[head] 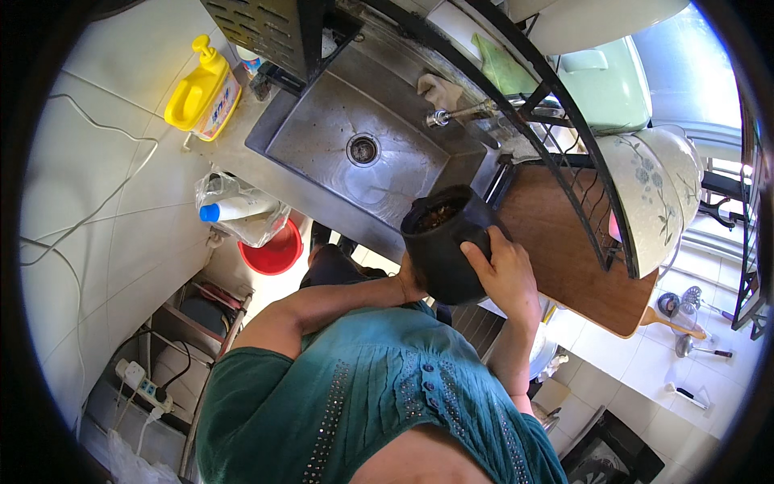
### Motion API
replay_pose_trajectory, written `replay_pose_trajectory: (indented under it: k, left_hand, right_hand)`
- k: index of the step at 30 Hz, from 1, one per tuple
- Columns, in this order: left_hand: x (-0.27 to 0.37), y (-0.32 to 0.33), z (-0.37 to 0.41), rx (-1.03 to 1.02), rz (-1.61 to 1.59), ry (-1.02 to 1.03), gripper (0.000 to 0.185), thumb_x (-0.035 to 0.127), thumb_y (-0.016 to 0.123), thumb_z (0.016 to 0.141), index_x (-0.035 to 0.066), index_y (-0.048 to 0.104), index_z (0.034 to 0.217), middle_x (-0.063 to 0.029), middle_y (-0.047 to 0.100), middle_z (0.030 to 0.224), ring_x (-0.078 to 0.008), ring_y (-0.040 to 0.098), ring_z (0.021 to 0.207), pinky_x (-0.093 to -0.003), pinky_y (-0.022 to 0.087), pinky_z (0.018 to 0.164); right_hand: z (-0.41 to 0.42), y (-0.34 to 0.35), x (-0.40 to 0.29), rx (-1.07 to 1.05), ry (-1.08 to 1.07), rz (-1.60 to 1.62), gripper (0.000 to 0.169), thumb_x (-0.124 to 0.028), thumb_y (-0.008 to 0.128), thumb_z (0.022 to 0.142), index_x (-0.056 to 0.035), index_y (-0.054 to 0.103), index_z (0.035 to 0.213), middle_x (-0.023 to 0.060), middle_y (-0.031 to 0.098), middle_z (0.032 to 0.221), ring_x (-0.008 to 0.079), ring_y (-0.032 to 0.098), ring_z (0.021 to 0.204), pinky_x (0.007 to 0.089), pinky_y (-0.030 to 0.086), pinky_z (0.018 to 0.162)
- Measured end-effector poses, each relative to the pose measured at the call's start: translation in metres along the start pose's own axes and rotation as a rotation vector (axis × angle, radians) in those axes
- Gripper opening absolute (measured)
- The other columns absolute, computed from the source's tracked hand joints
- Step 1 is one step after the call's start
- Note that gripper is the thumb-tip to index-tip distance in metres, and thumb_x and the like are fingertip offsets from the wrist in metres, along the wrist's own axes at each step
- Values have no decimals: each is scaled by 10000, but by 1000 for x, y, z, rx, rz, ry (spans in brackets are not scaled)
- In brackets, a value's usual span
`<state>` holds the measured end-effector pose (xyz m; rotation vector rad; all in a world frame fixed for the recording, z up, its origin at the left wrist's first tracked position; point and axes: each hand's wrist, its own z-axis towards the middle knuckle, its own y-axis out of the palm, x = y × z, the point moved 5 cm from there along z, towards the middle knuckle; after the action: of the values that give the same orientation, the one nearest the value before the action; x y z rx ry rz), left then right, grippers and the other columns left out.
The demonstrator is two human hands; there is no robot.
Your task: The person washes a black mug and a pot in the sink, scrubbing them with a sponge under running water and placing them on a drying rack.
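A dark clay pot [450, 257] is held tilted over the front right edge of the stainless-steel sink [308, 124]. Through its mouth show brownish bits [436, 219]; what they are is too small to tell. My right hand [508, 272] grips the pot's right side, thumb and fingers spread on the wall or a handle hidden beneath them. My left hand [412, 281] holds the pot low on its left side, most of its fingers hidden behind it. A faint pale streak, perhaps liquid, runs from the pot's lip into the sink basin. The sink's drain [363, 149] is uncovered.
A metal faucet [440, 117] reaches over the sink. Right of it lies a brown wooden board [562, 242] below a black dish rack [595, 181] with bowls [641, 187]. A yellow detergent bottle [202, 97] stands left; a red bucket [275, 251] sits below.
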<state>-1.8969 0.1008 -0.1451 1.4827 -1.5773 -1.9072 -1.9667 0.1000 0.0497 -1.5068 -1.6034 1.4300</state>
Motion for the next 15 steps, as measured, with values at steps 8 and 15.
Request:
replay_pose_trajectory:
  k: [8, 15]
  left_hand:
    - [-1, -3, -3, -3, -12, -7, 576, 529, 350, 852, 154, 390, 1287, -71, 412, 1308, -244, 410, 1188, -442, 284, 1020]
    - [-1, -6, -5, 1, -18, -21, 566, 520, 341, 860, 152, 387, 1287, -72, 410, 1309, -242, 411, 1187, -436, 284, 1021]
  right_hand:
    - [-1, 1, -7, -11, 4, -5, 429, -370, 539, 811, 58, 514, 822, 263, 517, 607, 408, 557, 652, 426, 420, 589]
    - [-5, 2, -9, -13, 31, 9, 440, -381, 540, 812, 58, 508, 807, 270, 515, 615, 415, 554, 655, 434, 419, 588]
